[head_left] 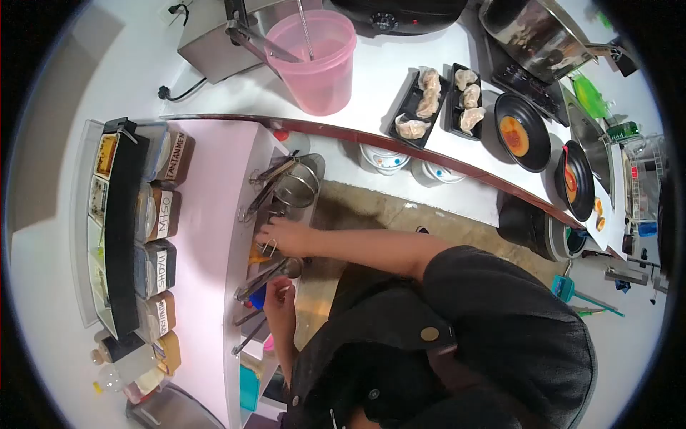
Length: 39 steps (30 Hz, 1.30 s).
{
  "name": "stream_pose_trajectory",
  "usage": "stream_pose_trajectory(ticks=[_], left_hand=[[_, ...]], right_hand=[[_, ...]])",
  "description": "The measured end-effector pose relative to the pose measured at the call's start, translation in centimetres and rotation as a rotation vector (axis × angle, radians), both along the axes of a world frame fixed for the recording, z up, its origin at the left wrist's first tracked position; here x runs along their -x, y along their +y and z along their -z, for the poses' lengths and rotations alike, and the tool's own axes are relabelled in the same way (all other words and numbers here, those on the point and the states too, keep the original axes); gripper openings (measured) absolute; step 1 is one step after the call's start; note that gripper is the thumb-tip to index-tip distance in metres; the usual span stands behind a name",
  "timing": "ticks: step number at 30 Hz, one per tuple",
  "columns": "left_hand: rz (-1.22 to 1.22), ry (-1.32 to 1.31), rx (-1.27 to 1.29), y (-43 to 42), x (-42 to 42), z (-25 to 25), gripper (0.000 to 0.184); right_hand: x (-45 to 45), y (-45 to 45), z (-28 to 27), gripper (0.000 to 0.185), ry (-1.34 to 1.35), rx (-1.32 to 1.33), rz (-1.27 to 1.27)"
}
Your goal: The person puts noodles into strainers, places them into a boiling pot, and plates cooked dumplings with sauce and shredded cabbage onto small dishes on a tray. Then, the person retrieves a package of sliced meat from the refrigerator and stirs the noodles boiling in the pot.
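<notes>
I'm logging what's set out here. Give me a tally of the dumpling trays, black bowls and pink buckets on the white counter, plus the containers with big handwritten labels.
Dumpling trays: 2
Black bowls: 2
Pink bucket: 1
Labelled containers: 4
Total: 9

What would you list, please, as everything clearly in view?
counter: 1, white, top
shelf: 1, pale pink, left
bucket: 1, pink, on counter
dumpling trays: 2, black, on counter
bowls: 2, black, counter's right
pot: 1, silver, top right
labelled tubs: 4, mixed colours, shelf
rack: 1, black, beside tubs
utensils: several, metallic, shelf edge
pails: 2, white, below counter
dustpan: 1, teal, right
right hand: 1, bare, among utensils
left hand: 1, bare, near utensils
</notes>
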State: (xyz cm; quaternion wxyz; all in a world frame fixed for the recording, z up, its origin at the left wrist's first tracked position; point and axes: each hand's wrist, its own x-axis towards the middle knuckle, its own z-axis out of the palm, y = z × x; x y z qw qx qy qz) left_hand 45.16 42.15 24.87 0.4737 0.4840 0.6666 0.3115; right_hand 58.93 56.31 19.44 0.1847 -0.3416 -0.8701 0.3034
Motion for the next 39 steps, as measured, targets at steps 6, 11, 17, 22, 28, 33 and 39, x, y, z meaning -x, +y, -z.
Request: stream_pose_trajectory(ticks=[6,11,17,22,28,33,39], left_hand=[[-0.167,-0.024,-0.342,1.4,-2.5,2.4,0.042],[-0.064,0.356,-0.514,4.2,-1.6,5.5,0.04],[-0.14,0.122,-0.514,6.1,-2.4,7.8,0.028],[-0.11,-0.01,-0.49,8.4,-6.1,5.6,0.024],[-0.133,-0.103,-0.474,11.2,-8.3,9.7,0.024],[-0.154,-0.315,-0.296,12.9,-8.5,11.2,0.029],[-0.178,-0.118,0.197,10.9,-6.2,11.3,0.036]], right_hand=[[-0.1,-4.6,-7.0,0.033,0.121,0.039,0.026],[1.1,-5.4,-5.4,0.036,0.184,0.151,0.064],[-3.0,-5.0,-7.5,0.053,0.348,0.077,0.181],[-13.1,-6.5,-9.6,0.058,0.299,-0.165,0.665],[-26.3,-5.4,-8.7,0.072,0.238,-0.456,1.644],[-29.5,-1.3,-9.5,0.083,0.319,-0.465,1.742],[-29.8,-1.5,-9.6,0.082,0.318,-0.404,1.778]])
